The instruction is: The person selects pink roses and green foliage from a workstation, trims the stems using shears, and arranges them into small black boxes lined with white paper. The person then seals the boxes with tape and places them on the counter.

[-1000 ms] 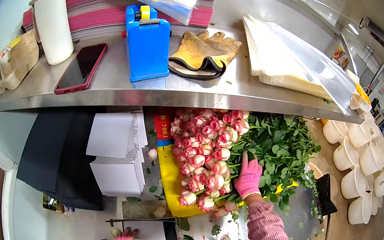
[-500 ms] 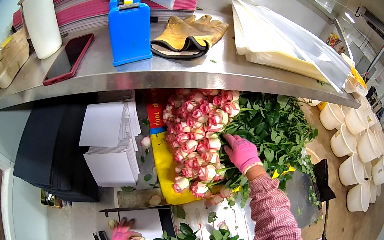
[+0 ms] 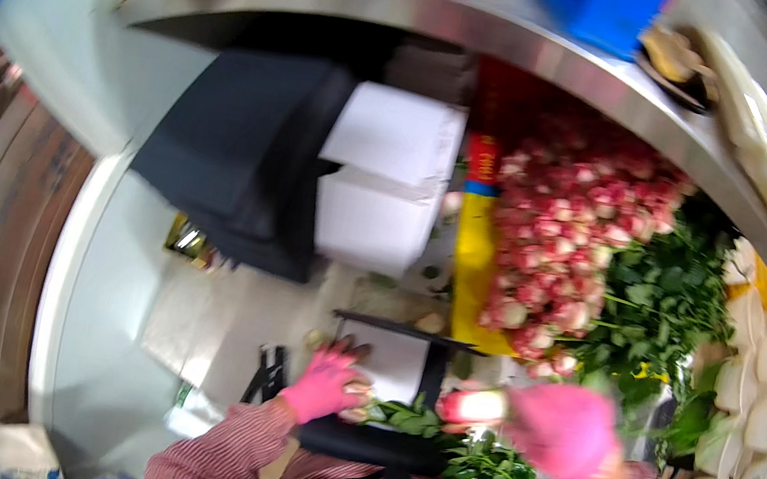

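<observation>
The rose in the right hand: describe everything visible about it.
The rose is a single pink-and-cream bloom, blurred, lying roughly sideways with its head pointing left. The pink-gloved right hand grips it just behind the head. Green leaves spread below it. The pink-gloved left hand rests apart at the leafy stems' far end.

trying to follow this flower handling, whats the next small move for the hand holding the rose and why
Probably bring the rose in the right hand across to the leafy stems gathered at the left hand. The bloom lies sideways, already clear of the big bunch of pink roses, and the left hand's grip sits on the stem ends close by, so joining them looks the shortest step.
</observation>
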`<action>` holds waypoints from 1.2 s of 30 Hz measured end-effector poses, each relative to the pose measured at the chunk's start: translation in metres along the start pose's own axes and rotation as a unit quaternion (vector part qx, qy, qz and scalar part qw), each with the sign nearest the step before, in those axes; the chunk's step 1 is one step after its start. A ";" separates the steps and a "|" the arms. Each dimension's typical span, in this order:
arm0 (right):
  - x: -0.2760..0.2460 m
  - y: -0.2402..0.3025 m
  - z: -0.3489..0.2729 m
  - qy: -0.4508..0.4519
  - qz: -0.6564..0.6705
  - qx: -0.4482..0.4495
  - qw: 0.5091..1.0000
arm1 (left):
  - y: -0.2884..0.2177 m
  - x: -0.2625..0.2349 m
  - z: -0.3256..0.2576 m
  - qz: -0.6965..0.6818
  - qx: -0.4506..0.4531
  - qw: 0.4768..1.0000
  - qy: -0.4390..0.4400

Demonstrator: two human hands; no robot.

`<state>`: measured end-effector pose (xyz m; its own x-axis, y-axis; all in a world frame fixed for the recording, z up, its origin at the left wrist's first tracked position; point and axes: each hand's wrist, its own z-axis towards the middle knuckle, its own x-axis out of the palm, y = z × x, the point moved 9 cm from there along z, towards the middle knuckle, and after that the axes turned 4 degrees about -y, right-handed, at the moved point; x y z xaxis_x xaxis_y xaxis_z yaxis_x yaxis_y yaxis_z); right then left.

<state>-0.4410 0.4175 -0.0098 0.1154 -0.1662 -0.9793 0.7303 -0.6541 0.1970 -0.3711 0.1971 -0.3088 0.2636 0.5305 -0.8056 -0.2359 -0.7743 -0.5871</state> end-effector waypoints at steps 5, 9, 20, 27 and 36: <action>0.243 0.014 0.020 0.021 0.148 0.093 0.984 | -0.022 -0.017 0.020 -0.043 -0.024 0.998 -0.030; 0.294 0.021 0.025 0.055 0.119 0.128 0.983 | -0.021 -0.025 0.015 -0.052 -0.024 0.996 -0.073; 0.121 -0.018 0.032 -0.159 0.136 0.031 0.977 | -0.030 -0.007 0.051 0.029 0.064 0.997 0.015; 0.037 -0.291 -0.096 -0.130 -0.100 0.393 0.905 | -0.050 -0.016 0.061 -0.007 0.087 0.996 0.027; -0.221 -0.181 -0.172 -0.511 -0.008 0.274 0.815 | -0.044 -0.015 0.052 -0.045 0.062 0.997 0.017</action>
<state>-0.4829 0.6989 0.1635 -0.7161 -0.4994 -0.4876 0.2836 -0.8465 0.4505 -0.4134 0.2415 -0.2747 0.3211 0.5824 -0.7468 -0.3233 -0.6737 -0.6645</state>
